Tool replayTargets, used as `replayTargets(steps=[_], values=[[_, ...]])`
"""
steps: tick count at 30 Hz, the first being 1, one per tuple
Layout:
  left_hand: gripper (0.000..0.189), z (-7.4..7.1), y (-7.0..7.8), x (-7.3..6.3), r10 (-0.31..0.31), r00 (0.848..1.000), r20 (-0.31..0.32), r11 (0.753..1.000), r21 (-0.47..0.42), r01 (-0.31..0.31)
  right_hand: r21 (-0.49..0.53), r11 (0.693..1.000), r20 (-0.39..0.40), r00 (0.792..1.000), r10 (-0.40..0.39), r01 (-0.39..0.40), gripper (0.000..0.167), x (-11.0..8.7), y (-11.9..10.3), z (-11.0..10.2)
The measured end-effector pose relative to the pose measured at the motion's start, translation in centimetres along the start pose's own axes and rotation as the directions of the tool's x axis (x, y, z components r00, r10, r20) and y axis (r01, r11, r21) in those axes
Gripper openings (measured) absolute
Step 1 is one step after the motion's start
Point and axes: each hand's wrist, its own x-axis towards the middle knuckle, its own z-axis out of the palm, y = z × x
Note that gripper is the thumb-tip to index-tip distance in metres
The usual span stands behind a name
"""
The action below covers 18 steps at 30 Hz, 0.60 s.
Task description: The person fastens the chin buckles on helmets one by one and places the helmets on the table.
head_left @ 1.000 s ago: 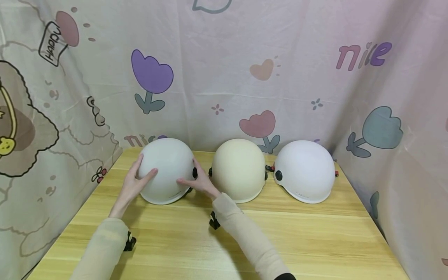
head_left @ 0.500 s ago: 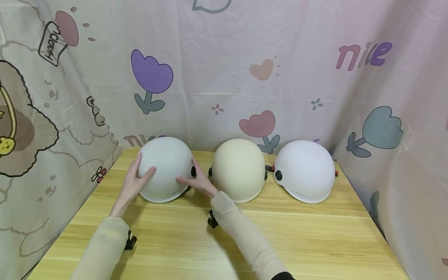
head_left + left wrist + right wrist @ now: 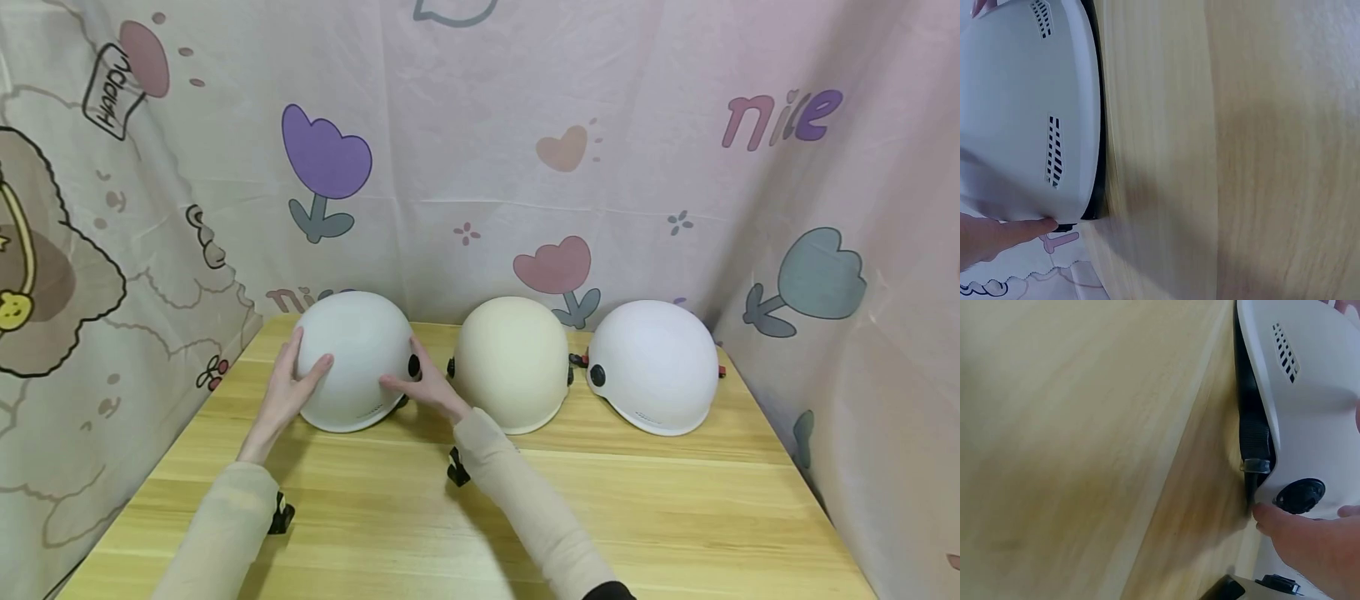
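Observation:
A pale grey-white helmet (image 3: 354,367) sits dome up at the left of the table's back edge. My left hand (image 3: 287,383) grips its left side, thumb across the front of the shell. On the other side my right hand (image 3: 429,385) holds it beside the black round knob (image 3: 413,365), with the thumb on the front. In the left wrist view the shell (image 3: 1016,112) shows slotted vents and a dark lower edge close to the wood. A black strap (image 3: 1254,434) hangs under the rim in the right wrist view. The fingers behind the helmet are partly hidden.
A cream helmet (image 3: 512,367) stands just right of my right hand. Farther right is a white helmet (image 3: 652,367) with a black knob and red bits at its sides. All are on a wooden table (image 3: 420,533), with a printed curtain (image 3: 450,108) behind.
The held helmet has shifted very slightly back, away from me, and both hands have stayed on it. The other two helmets have not moved.

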Motion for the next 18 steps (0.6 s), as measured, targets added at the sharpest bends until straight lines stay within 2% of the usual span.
replayTargets(steps=[7, 18], values=[[0.085, 0.1, 0.4, -0.5, -0.035, 0.999, -0.003, 0.999, -0.008, 0.035, 0.005, 0.996, 0.009, 0.996, -0.083, 0.083, 0.093, -0.5, -0.5, -0.7], [0.082, 0.8, 1.7, -1.5, 0.024, 0.995, -0.096, 0.999, -0.025, -0.026, -0.049, 0.999, -0.009, 1.0, -0.019, 0.019, 0.094, -2.0, -1.5, -2.0]])
